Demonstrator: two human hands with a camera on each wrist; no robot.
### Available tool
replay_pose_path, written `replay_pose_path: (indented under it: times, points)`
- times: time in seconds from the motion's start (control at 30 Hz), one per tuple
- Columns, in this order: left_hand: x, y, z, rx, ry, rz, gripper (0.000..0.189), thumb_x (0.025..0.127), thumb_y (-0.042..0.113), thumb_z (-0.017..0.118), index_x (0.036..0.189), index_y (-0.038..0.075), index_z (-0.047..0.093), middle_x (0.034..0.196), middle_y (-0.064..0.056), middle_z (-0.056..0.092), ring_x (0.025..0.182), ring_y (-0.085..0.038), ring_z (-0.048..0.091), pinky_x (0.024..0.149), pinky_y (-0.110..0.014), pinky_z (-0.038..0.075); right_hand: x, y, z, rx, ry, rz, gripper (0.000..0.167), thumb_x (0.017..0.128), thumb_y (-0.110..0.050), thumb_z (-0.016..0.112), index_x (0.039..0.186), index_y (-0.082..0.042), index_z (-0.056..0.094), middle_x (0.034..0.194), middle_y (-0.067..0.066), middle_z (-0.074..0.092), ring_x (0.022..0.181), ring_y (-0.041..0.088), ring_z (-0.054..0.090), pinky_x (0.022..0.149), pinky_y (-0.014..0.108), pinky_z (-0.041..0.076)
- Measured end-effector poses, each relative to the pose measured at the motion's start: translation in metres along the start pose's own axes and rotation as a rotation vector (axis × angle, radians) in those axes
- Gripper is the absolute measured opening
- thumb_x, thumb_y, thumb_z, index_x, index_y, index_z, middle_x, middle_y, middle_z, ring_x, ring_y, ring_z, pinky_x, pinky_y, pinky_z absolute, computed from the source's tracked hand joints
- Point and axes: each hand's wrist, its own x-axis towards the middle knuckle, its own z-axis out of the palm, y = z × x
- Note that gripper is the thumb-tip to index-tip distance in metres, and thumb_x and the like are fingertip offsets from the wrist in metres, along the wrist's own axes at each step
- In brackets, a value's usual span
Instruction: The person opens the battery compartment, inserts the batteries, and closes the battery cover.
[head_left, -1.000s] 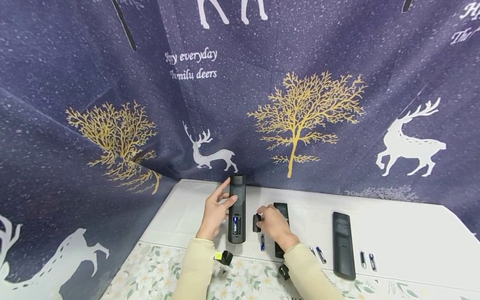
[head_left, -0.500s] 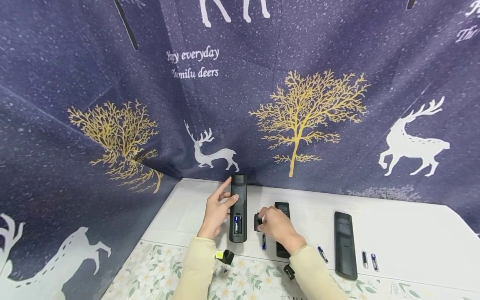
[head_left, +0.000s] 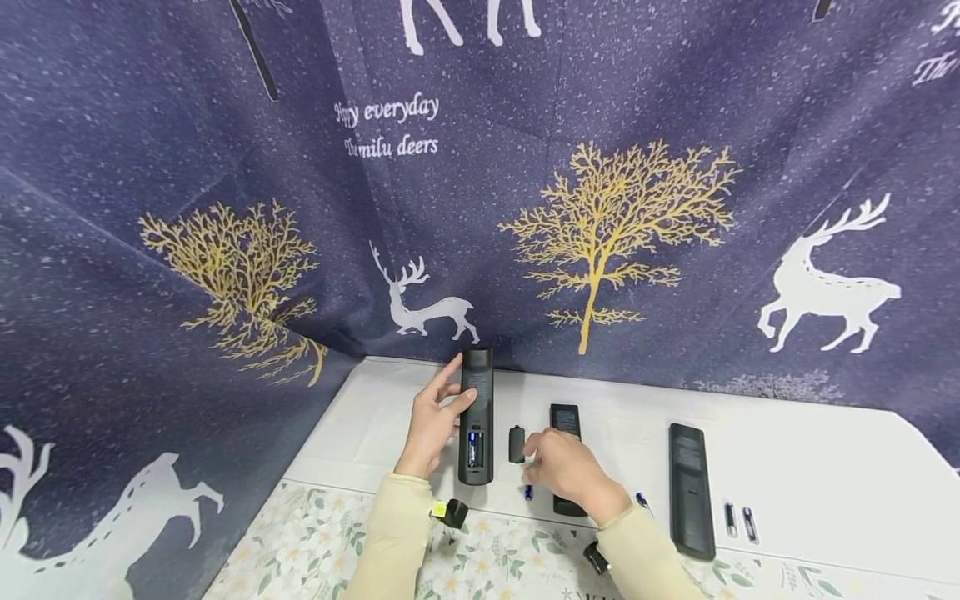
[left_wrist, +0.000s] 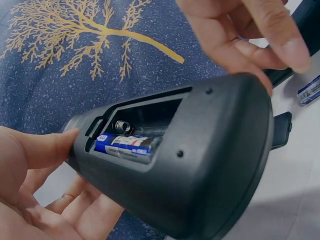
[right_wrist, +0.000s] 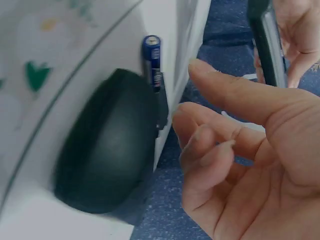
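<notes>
My left hand (head_left: 431, 423) grips a black remote control (head_left: 478, 392), its back facing me. In the left wrist view, its open battery compartment (left_wrist: 165, 112) holds one blue battery (left_wrist: 125, 146); beside that, a bare slot shows a spring. To the right, the detached battery cover (head_left: 517, 444) lies on the table. My right hand (head_left: 566, 467) hovers over a loose blue battery (head_left: 528, 493), fingers bent and nothing between them. The right wrist view shows a gap between those fingers and the battery (right_wrist: 151, 60).
Under my right hand lies a second remote (head_left: 564, 417). A third remote (head_left: 690, 492) rests farther right, with two batteries (head_left: 749, 524) beyond it and another battery (head_left: 642, 500) before it. A patterned curtain (head_left: 637, 367) hangs right behind the white tabletop (head_left: 810, 467).
My right hand has let go of the battery cover, which now lies on the table, and has moved toward me over the loose battery. The left hand and its remote stay put.
</notes>
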Motion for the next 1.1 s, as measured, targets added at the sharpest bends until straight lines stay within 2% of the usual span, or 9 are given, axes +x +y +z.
replay_pose_path:
  times: [0.4,0.73,0.87,1.1]
  points:
    - [0.000,0.000,0.000,0.005,0.000,0.001,0.064,0.102,0.007,0.071,0.158,0.030,0.054,0.121,-0.017,0.065,0.076,-0.020,0.070,0.055,-0.028,0.056,-0.004,0.008,0.011,-0.043,-0.006,-0.063,0.023,0.080,-0.014,0.094,0.097,-0.008,0.080,0.086,0.000,0.064,0.074,0.013,0.061,0.067,0.034,0.055]
    - [-0.001,0.000,-0.001,0.016,0.006,0.001,0.064,0.102,0.007,0.072,0.158,0.032,0.054,0.122,-0.017,0.065,0.079,-0.021,0.071,0.059,-0.031,0.058,-0.008,0.009,0.014,0.010,0.009,-0.123,0.029,0.079,-0.011,0.094,0.095,-0.012,0.070,0.087,-0.003,0.062,0.077,0.012,0.059,0.067,0.032,0.053]
    - [0.000,-0.001,-0.001,0.019,0.007,0.008,0.063,0.102,0.008,0.072,0.158,0.030,0.054,0.123,-0.018,0.065,0.079,-0.021,0.071,0.058,-0.031,0.058,-0.010,0.010,0.017,0.042,0.031,-0.157,0.032,0.078,-0.008,0.094,0.095,-0.012,0.067,0.086,-0.002,0.065,0.076,0.012,0.061,0.066,0.032,0.053]
    - [0.000,-0.001,-0.001,0.001,0.004,0.006,0.064,0.102,0.007,0.071,0.159,0.031,0.053,0.122,-0.018,0.065,0.080,-0.022,0.072,0.060,-0.031,0.060,-0.013,0.012,0.022,-0.003,0.098,-0.225,0.033,0.080,-0.008,0.093,0.095,-0.016,0.065,0.085,-0.003,0.072,0.074,0.010,0.066,0.064,0.030,0.054]
